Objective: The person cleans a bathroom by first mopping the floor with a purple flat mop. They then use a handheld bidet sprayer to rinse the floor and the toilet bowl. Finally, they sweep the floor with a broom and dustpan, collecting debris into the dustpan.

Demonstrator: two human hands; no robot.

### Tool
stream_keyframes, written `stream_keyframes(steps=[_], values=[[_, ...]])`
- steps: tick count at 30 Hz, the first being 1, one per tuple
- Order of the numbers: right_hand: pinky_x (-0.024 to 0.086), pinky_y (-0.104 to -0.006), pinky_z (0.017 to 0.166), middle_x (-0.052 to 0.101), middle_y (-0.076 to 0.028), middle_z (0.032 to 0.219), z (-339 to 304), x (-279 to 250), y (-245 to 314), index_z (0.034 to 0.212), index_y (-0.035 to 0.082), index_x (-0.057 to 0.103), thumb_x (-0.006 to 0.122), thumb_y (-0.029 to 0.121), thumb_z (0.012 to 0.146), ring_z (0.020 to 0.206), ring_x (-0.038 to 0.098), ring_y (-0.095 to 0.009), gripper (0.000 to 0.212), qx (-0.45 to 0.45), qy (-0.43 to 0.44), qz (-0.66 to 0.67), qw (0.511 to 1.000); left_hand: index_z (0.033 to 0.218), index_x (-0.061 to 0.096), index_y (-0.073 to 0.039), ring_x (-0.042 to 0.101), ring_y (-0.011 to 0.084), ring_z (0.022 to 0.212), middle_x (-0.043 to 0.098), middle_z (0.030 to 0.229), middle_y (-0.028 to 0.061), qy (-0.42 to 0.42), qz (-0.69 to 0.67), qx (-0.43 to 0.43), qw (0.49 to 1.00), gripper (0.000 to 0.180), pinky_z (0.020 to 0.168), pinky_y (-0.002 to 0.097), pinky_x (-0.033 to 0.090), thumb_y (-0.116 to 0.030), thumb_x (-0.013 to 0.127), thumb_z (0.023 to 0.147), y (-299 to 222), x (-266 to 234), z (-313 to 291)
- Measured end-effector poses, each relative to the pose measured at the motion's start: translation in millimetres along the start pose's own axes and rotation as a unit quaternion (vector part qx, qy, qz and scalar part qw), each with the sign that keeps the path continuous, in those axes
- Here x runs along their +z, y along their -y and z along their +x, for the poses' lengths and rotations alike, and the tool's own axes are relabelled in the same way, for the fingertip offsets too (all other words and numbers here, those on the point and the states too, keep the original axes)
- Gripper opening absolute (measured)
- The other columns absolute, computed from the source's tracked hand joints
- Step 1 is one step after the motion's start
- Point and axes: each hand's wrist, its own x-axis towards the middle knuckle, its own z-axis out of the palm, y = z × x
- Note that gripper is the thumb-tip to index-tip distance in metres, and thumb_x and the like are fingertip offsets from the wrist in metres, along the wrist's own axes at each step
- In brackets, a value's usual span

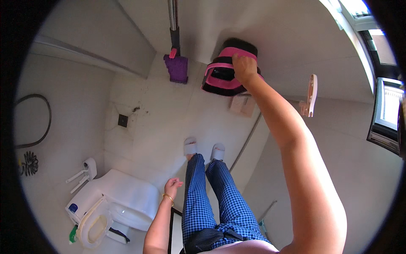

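Fingers of my right hand clasp the pink-and-black bucket, which I'd keep level; my left hand hangs unclenched.

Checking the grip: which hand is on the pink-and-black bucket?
The right hand, closed on the bucket. The left hand, with a bracelet at its wrist, hangs well apart from it.

Pale walls, light floor, bright window at right.
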Motion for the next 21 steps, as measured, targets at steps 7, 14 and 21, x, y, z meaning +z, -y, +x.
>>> stream_keyframes(steps=[7, 14, 21], values=[[0.048, -0.038, 0.06, 0.059, -0.013, 0.083, 5, 51, -6, 0.097, 0.009, 0.049, 0.054, 0.01, 0.07, 0.077, 0.059, -0.026, 0.027, 0.042, 0.004, 0.051, 0.998, 0.093, 0.048, 0.003, 0.058, 0.0187, 0.076, 0.057, 0.084, 0.0122, 0.008, -0.011, -0.004, 1.0, 0.02, 0.07, 0.0269, 0.048, -0.014, 0.049, 0.083, 12, -7, 22], [0.05, -0.0339, 0.052, 0.057, -0.012, 0.073, 14, 89, -21, 0.083, 0.007, 0.054, 0.05, 0.009, 0.073, 0.066, 0.06, -0.026, 0.011, 0.004, -0.156, 0.043, 0.987, 0.094, 0.048, 0.003, 0.058, 0.0185, 0.077, 0.057, 0.085, 0.0123, 0.006, 0.033, -0.001, 0.999, 0.021, 0.069, 0.027, 0.047, -0.016, 0.049, 0.083, -1, -1, 33], [0.05, -0.0325, 0.053, 0.056, -0.013, 0.081, 14, 96, -14, 0.093, 0.005, 0.05, 0.05, 0.009, 0.073, 0.07, 0.06, -0.027, 0.019, 0.019, -0.105, 0.056, 0.993, 0.096, 0.048, 0.002, 0.058, 0.018, 0.077, 0.057, 0.086, 0.0126, 0.03, 0.027, -0.017, 0.999, 0.023, 0.069, 0.0266, 0.047, -0.016, 0.05, 0.083, 10, 7, 47]])
